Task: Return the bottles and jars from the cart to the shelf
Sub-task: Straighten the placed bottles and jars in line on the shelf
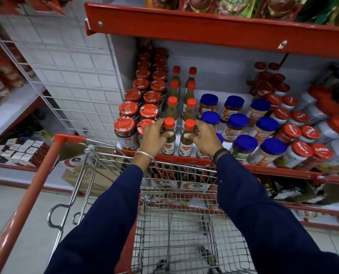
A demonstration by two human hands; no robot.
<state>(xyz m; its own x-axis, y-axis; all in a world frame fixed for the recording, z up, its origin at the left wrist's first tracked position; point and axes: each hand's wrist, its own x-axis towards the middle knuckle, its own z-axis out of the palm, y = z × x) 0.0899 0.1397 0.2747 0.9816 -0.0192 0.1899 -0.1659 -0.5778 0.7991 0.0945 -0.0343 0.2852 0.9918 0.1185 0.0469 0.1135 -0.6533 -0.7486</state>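
Two green chilli sauce bottles with red caps stand at the front edge of the red-trimmed shelf [243, 168]. My left hand [154, 138] grips the left sauce bottle [169, 141] around its neck. My right hand [205, 138] grips the right sauce bottle [186, 143] the same way. Behind them run two rows of matching bottles [172, 103]. The wire cart [184, 224] sits below my arms, and its basket shows no bottles or jars.
Red-lidded jam jars [129, 113] fill the shelf left of the bottles. Blue-lidded jars [237, 123] and red-lidded Mapro jars [301, 151] stand to the right. A red upper shelf [204, 26] overhangs. The cart's red handle [36, 184] runs at left, beside a white wire grid panel [66, 66].
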